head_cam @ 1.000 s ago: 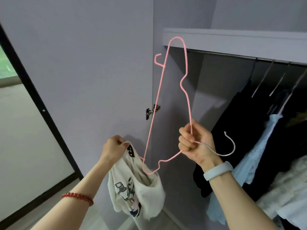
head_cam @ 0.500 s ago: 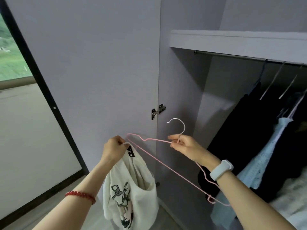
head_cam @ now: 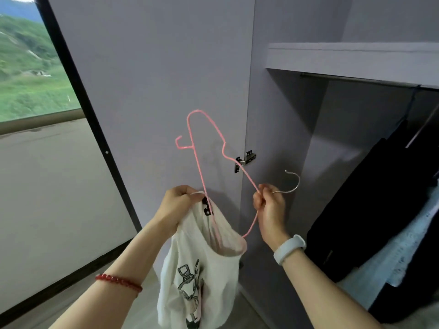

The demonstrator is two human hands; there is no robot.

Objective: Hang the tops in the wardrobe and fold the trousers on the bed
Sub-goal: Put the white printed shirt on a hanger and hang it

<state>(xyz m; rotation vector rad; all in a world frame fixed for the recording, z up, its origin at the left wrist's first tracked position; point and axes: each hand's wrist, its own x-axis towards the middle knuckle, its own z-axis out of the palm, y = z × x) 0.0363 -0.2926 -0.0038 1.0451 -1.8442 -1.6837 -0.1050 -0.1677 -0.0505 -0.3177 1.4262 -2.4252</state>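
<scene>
Before the open lilac wardrobe [head_cam: 297, 129], the person works on the first top: a white cotton T-shirt with a cartoon print [head_cam: 202, 269], which hangs from the left hand [head_cam: 177, 207], well short of the rail. That hand's fingers and thumb pinch the collar at the back of the neck and hold the neck opening apart. The right hand [head_cam: 269, 207] is clamped round the neck of a thin pink wire hanger [head_cam: 199, 167], just below its bare metal hook [head_cam: 291, 186]. The hanger stands on end, one shoulder tip already dipped inside the collar, the other pointing up in front of the wardrobe door.

To do this step well, I judge the left hand should keep the collar stretched wide while the right slides the lower arm down into one shoulder seam, then tilts the hanger level so the upper arm slips under the other side of the neckline. Forcing it would stretch the neck; the small side hook on the wire could snag the fabric. Only then should the hook go to the metal rail [head_cam: 356, 78] under the shelf, beside the dark clothes [head_cam: 356, 210] hanging there.

A small black neck label [head_cam: 207, 207] carries pale marks, too small to read. The printed figure shows no legible words.
</scene>
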